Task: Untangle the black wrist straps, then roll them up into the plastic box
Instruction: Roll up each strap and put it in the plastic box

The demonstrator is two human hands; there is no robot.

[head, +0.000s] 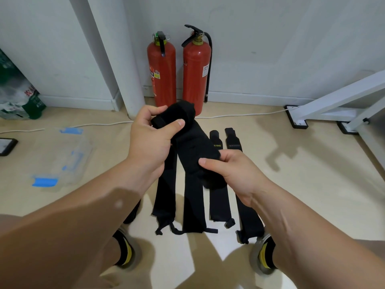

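Observation:
I hold one black wrist strap [193, 142] in the air between both hands. My left hand [152, 140] grips its upper, partly rolled end, thumb on top. My right hand [231, 170] pinches its lower end. Several more black straps [166, 197] lie flat and side by side on the floor beneath, two of them with yellow lettering near their far ends [216, 145]. The clear plastic box [68, 157] with blue clips sits on the floor to the left, well apart from both hands.
Two red fire extinguishers [162, 69] stand against the wall behind the straps. A white cable [239, 115] runs along the floor. A white table frame [333, 101] stands at the right. My feet in black-and-yellow socks [264, 255] are at the bottom.

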